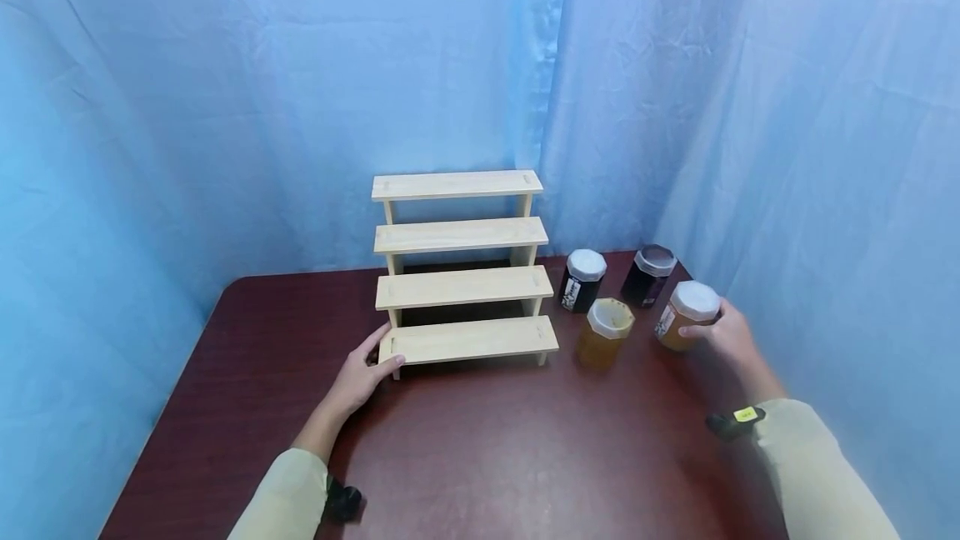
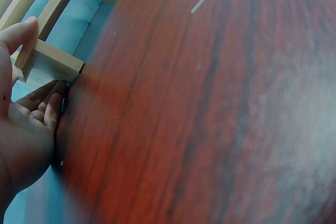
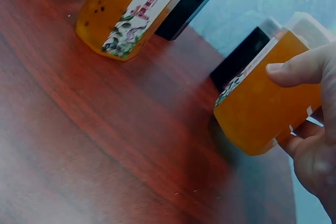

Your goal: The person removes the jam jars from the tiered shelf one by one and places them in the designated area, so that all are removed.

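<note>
A pale wooden step-shaped display stand (image 1: 465, 340) with several tiers stands on the dark red-brown table. At the left end of its lowest tier is my left hand (image 1: 356, 377), thumb on the board's front edge and fingers around behind; the left wrist view shows the thumb (image 2: 23, 32) against the wood. On the right, my right hand (image 1: 731, 344) grips an octagonal jar of orange contents (image 3: 262, 98) with a white lid, thumb on the near side. Whether that jar's base touches the table I cannot tell.
Left of the held jar stands another orange jar (image 1: 600, 344), with dark specks inside and a printed label. Two dark jars, one with a white lid (image 1: 582, 282) and one with a greyish lid (image 1: 648, 277), stand behind. Blue curtains (image 1: 300, 107) enclose the table.
</note>
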Available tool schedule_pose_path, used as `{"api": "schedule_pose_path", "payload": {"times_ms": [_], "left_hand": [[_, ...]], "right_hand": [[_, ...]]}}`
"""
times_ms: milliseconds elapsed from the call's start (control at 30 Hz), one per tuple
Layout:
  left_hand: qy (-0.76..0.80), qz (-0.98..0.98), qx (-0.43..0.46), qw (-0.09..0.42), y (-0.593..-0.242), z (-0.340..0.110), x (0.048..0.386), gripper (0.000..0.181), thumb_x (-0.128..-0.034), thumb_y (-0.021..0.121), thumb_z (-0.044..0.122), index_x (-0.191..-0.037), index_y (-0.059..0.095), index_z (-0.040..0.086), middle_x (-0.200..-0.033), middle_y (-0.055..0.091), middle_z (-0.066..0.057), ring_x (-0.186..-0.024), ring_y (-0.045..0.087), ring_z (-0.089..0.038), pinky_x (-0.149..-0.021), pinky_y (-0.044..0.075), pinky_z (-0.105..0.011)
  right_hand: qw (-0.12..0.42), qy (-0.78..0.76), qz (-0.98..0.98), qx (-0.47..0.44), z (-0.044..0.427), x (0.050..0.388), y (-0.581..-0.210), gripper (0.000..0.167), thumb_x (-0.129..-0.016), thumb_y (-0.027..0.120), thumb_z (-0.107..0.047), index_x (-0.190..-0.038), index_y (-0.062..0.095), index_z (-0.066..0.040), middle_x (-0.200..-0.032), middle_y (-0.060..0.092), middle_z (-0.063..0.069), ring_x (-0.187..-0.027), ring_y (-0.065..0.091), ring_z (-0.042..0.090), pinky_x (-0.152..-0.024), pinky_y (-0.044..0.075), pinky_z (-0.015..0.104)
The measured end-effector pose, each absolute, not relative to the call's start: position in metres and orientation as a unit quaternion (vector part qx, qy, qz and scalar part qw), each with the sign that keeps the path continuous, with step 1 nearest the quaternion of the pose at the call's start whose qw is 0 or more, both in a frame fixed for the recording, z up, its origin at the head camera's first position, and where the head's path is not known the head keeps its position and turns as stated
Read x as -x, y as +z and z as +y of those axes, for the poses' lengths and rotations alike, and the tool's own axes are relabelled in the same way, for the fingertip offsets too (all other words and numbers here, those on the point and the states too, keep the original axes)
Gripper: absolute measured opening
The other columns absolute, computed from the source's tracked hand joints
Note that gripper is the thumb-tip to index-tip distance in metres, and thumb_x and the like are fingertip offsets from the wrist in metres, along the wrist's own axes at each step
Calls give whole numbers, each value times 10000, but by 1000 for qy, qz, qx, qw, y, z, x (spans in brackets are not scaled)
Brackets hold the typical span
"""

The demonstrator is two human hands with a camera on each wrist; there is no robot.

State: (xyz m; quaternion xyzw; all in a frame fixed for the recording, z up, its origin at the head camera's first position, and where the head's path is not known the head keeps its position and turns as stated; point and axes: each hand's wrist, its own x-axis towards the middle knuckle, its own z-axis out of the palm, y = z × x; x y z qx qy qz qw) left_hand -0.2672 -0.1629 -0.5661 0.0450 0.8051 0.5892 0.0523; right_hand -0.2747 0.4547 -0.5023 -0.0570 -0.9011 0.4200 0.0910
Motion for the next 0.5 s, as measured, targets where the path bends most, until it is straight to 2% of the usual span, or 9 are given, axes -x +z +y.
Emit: {"api": "schedule_pose_path", "payload": {"times_ms": [167, 333, 433, 500], "left_hand": [[588, 805, -48, 67, -545, -157, 257, 753, -952, 730, 240, -1587, 346, 114, -1571, 381, -192, -1418, 359, -362, -1099, 317, -513], [589, 804, -44, 64, -553, -158, 259, 768, -937, 746, 301, -1586, 361, 162, -1574, 390, -151, -1439, 332, -336, -1110, 305, -515], [588, 806, -43, 57, -566, -162, 266, 785, -923, 755, 354, -1587, 364, 205, -1583, 384, -114, -1434, 340, -321, -1099, 322, -516], [588, 806, -46, 56, -566, -162, 267, 781, -929, 749, 346, -1589, 358, 201, -1585, 380, -116, -1424, 355, -320, -1089, 335, -511]], "right_hand": [[88, 442, -890, 67, 458, 274, -519, 788, -788, 816, -14, -1422, 388, 176, -1327, 513, 349, -1127, 517, 312, -914, 428, 348], [75, 449, -889, 53, 461, 275, -522, 796, -774, 808, 9, -1434, 392, 162, -1338, 509, 341, -1129, 511, 287, -932, 435, 384], [68, 443, -893, 39, 461, 276, -520, 785, -765, 813, 8, -1422, 412, 158, -1326, 518, 342, -1138, 507, 329, -905, 433, 357], [64, 441, -894, 35, 461, 277, -520, 781, -769, 809, 7, -1421, 408, 162, -1325, 515, 352, -1152, 501, 358, -919, 434, 390]]}}
